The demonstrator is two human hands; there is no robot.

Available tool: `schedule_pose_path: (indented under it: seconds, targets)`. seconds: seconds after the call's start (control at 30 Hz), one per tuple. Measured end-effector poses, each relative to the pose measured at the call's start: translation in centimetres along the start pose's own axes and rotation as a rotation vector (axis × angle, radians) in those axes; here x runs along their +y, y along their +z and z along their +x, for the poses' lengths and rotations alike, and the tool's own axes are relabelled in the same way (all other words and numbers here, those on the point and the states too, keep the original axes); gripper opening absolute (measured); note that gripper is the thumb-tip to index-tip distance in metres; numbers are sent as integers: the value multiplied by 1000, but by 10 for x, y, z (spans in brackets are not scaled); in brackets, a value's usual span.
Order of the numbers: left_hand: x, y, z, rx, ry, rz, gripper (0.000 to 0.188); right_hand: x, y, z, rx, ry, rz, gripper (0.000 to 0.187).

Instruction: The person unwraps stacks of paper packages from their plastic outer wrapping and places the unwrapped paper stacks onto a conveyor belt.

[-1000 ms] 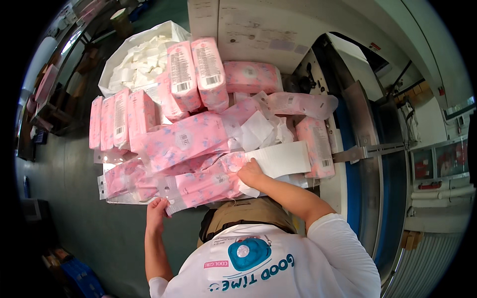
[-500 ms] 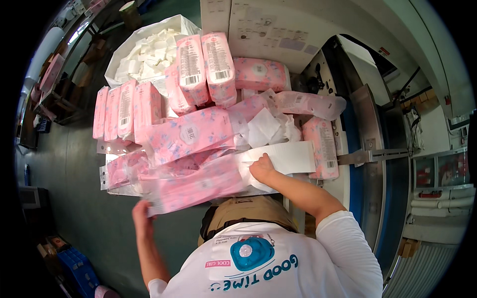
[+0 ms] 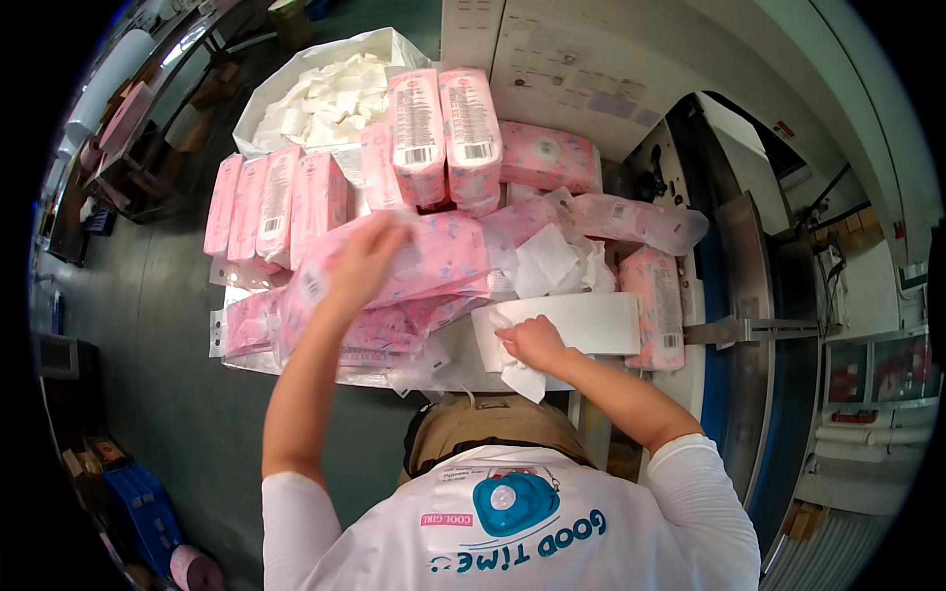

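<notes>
My right hand [image 3: 535,345] pinches a crumpled sheet of tissue [image 3: 523,379] at the left end of a long white tissue stack [image 3: 581,322], which lies unwrapped. Motion smears my left hand [image 3: 372,258] over the heap of pink floral plastic wrappers [image 3: 448,251]; whether its fingers grip the film is unclear. Loose clear film hangs over the front edge, left of the tissue stack. Crumpled white tissues [image 3: 547,261] lie just behind the stack.
Sealed pink tissue packs [image 3: 278,202] stand at the left, with two taller ones [image 3: 471,128] at the back. A white-lined bin [image 3: 330,98] holds white scraps. Another pack [image 3: 652,305] stands by the machine's metal arm [image 3: 749,330] on the right.
My left hand has moved up and away from me, from the front left edge onto the wrapper heap. The pink wrapper beside the tissue stack has moved off it. My right hand stays at the stack.
</notes>
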State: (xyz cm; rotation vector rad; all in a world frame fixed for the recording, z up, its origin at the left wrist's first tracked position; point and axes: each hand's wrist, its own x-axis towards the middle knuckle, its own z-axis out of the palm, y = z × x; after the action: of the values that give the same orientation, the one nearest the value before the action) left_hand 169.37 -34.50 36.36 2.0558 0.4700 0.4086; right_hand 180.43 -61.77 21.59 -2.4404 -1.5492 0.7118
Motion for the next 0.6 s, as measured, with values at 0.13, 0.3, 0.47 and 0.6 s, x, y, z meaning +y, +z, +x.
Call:
schedule_pose_path:
  seconds: [0.13,0.3,0.47,0.6]
  targets:
    - [-76,79,19,-194,218,557,22,24,-49,31,320,61,212,31]
    - [-19,104,-5,-546,-19,127,35,91,-133,73,542,366,328,50]
    - [-113,170,-88,-709,-362,210,50,89,-91,23,360,72,410,43]
    - [-126,208,-105,-640,-662,-259,64,129,-19,-73,409,606,460,51]
